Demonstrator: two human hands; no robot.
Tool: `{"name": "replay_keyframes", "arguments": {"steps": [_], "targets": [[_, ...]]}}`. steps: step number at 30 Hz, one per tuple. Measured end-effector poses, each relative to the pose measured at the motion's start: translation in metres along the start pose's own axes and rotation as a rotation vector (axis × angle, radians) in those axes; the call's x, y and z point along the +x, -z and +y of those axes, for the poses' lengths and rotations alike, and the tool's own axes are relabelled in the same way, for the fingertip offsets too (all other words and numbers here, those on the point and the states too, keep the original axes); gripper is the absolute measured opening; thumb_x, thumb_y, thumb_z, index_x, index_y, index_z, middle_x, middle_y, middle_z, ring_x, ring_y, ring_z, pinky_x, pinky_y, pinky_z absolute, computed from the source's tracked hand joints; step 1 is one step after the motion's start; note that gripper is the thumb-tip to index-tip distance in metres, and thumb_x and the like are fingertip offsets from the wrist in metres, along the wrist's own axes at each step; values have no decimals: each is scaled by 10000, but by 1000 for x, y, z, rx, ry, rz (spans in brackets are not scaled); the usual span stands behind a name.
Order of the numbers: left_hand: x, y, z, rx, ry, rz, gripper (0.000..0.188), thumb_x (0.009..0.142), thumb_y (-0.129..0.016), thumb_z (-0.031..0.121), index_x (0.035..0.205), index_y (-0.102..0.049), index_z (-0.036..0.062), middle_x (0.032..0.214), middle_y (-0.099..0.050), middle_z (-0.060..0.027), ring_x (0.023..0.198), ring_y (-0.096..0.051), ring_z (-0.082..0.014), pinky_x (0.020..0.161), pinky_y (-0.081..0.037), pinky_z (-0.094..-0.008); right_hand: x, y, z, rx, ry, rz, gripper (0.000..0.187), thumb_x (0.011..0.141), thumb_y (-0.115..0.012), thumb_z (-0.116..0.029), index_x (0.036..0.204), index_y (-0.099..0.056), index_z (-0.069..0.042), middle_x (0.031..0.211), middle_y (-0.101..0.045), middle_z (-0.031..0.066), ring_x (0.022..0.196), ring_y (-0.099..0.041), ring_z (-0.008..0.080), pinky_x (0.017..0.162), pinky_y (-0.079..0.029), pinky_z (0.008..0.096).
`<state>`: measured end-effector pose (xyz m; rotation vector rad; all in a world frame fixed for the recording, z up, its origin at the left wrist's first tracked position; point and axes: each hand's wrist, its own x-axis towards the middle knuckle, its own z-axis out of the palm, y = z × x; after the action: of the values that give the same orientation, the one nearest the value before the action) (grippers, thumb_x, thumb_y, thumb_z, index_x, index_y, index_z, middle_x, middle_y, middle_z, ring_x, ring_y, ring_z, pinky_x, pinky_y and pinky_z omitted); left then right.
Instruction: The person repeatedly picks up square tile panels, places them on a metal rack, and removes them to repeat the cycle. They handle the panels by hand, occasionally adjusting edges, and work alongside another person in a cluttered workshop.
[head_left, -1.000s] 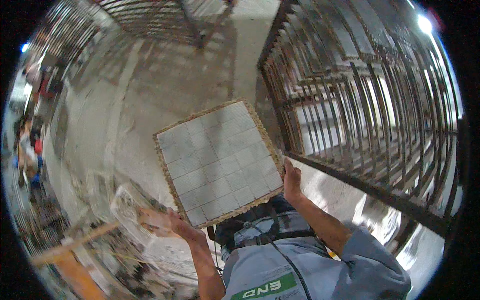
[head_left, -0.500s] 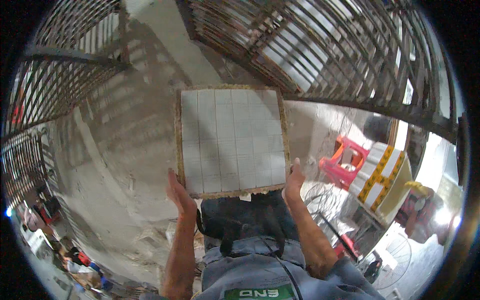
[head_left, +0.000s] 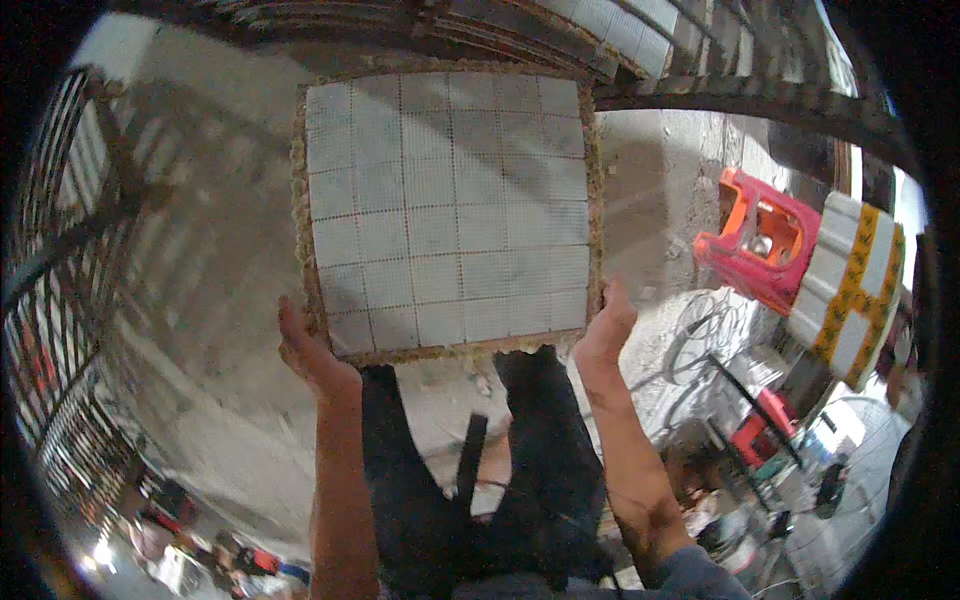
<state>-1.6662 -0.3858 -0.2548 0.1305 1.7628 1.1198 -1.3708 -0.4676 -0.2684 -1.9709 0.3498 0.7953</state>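
Observation:
A square board (head_left: 455, 220) is held out in front of me, its face covered with pale, finely gridded squares and its edges rough and yellowish brown. My left hand (head_left: 318, 358) grips it near the lower left corner, thumb along the side. At the lower right corner my right hand (head_left: 607, 335) is closed on the opposite edge. The other fingers are mostly hidden beneath the board. Below its near edge my dark-trousered legs (head_left: 545, 430) show.
Dark slatted racks stand at the far side, including a rail (head_left: 740, 97), and another slatted rack (head_left: 75, 215) is at the left. To the right are a red and orange plastic stool (head_left: 765, 245), a white box with yellow tape (head_left: 850, 285) and a black pole (head_left: 755, 410). Concrete floor (head_left: 200, 330) lies around.
The board looks larger and sits higher in the picture, with both hands still on it. The far racks have shifted upward, the stool and box rightward. More of my legs shows.

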Motion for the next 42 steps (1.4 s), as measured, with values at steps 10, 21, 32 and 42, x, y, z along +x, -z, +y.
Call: {"name": "replay_keyframes", "arguments": {"steps": [10,21,32,42], "targets": [[126,-52,-45,116,-128,-170,517,884,-425,438,1177,-471,14,1119,-523,-107,1024,-489,-214,921,-350,-341,51,-68,66,260,160,140,376,870,-517,-375,790,-571,-11,734,-535,30,656,-517,143,611,-437,295],[131,-77,-34,79,-252,-230,508,868,-472,412,1236,-446,62,1116,-497,-114,1026,-468,-209,899,-350,-344,48,-81,50,231,207,14,449,903,-402,-350,1120,-494,33,1045,-557,99,935,-541,200,854,-409,313],[220,-35,-86,-406,-41,-561,445,882,-446,417,1088,-491,25,973,-536,-83,905,-505,-180,855,-379,-325,58,-93,43,320,181,-32,419,888,-444,-347,1039,-550,28,949,-579,81,877,-551,196,827,-415,306],[124,-108,-5,-161,-309,-614,326,866,-525,356,881,-569,33,822,-536,-18,785,-482,-114,731,-386,-259,65,-97,42,329,293,-33,307,872,-482,-313,890,-599,-30,793,-568,35,742,-518,154,727,-409,289]]}}
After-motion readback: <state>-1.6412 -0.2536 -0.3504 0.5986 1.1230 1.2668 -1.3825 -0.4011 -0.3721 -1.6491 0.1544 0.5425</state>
